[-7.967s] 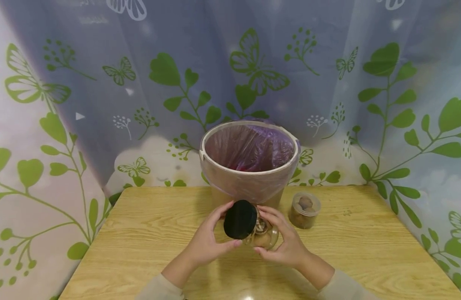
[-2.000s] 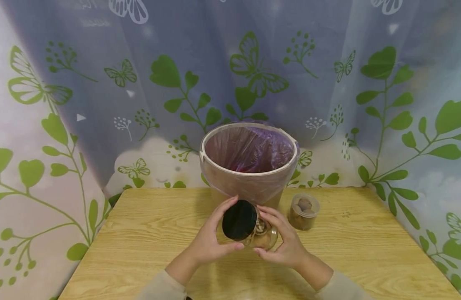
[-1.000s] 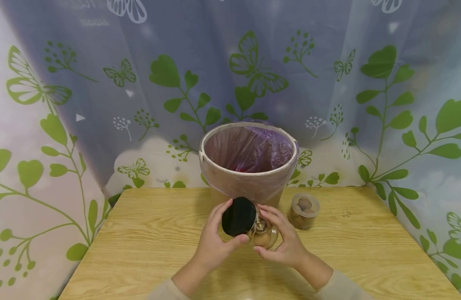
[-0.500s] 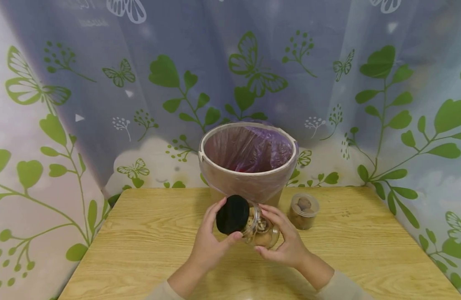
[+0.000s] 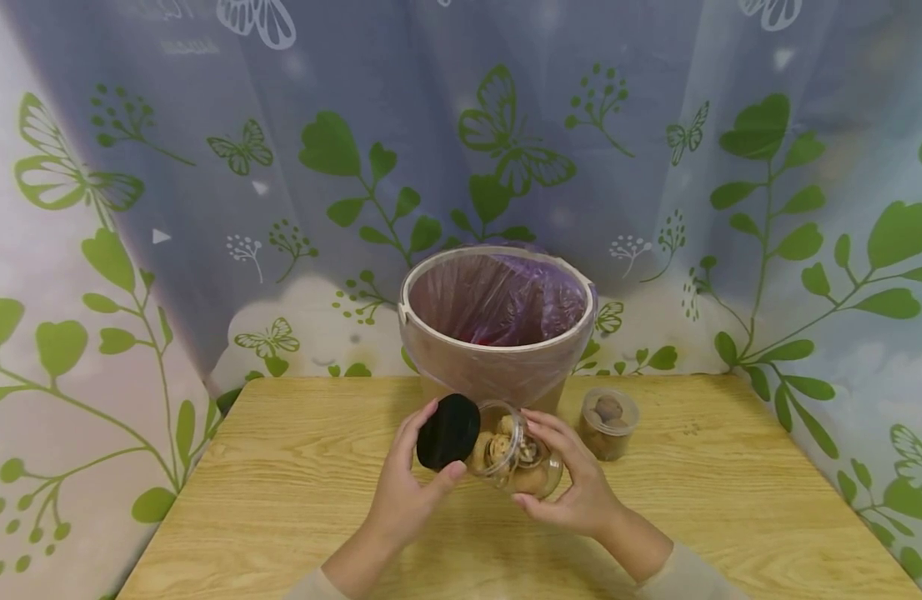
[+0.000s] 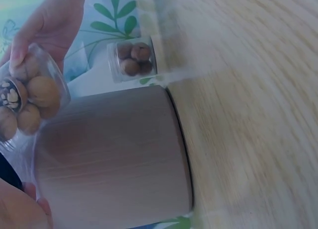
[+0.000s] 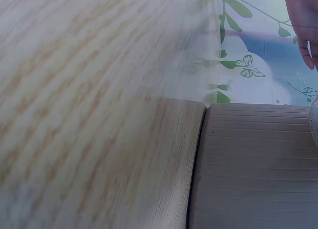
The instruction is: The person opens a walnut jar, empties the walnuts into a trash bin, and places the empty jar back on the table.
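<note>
My left hand (image 5: 408,492) grips a black round lid (image 5: 448,432) by its edge, fingers at the top and thumb below. Beside it, my right hand (image 5: 573,479) holds a clear jar (image 5: 548,477) tilted, its open mouth facing left toward the lid. Inside are several round brown nuts (image 5: 497,448) that look like walnuts; one is cracked, with pale pieces showing in the left wrist view (image 6: 10,96). The lid is off the jar, right by its rim. In the right wrist view, only an edge of the jar (image 7: 314,122) shows at the right border.
A bin (image 5: 498,371) with a purple plastic liner (image 5: 554,292) stands behind the hands on the wooden table (image 5: 296,467). To its right sits a second clear container (image 5: 608,423) of brown nuts. A patterned curtain (image 5: 401,83) hangs behind.
My left hand has drawn the lid leftward off the jar, uncovering its mouth and the nuts. The right hand and jar have hardly moved.
</note>
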`<state>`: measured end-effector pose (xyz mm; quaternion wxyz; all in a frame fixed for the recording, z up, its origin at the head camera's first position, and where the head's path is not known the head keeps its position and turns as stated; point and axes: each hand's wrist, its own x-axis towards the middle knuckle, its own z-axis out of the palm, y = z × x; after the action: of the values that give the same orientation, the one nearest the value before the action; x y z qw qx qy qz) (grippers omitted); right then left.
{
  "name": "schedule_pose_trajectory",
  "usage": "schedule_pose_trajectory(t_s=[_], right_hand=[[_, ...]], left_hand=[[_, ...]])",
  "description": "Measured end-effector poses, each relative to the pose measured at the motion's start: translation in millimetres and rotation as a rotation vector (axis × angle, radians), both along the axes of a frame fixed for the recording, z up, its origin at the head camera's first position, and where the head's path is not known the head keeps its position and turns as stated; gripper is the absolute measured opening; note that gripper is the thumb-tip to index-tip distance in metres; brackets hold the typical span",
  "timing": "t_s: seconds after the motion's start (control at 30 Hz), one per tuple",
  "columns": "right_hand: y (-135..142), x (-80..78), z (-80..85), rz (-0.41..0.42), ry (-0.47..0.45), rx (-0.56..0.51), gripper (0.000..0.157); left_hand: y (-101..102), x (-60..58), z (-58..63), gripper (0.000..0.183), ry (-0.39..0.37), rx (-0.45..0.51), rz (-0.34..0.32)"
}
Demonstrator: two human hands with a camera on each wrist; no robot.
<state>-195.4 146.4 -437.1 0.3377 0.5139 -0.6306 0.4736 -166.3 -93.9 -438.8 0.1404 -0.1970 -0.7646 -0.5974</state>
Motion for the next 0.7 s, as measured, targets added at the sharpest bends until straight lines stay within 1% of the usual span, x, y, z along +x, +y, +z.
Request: schedule_pose_trajectory(t_s=[0.3,0.7], right_hand=[[0.7,0.0,-0.5,-0.005,-0.002,-0.001,0.069],[2.0,-2.3,-1.6,-0.001,-0.005,-0.003,0.070]], left_hand=[[-4.6,-1.2,-5.9,0.073,-0.002,0.034,-0.008],[-7.2,-2.8,-9.8,0.074,-0.021,0.029,-0.023]])
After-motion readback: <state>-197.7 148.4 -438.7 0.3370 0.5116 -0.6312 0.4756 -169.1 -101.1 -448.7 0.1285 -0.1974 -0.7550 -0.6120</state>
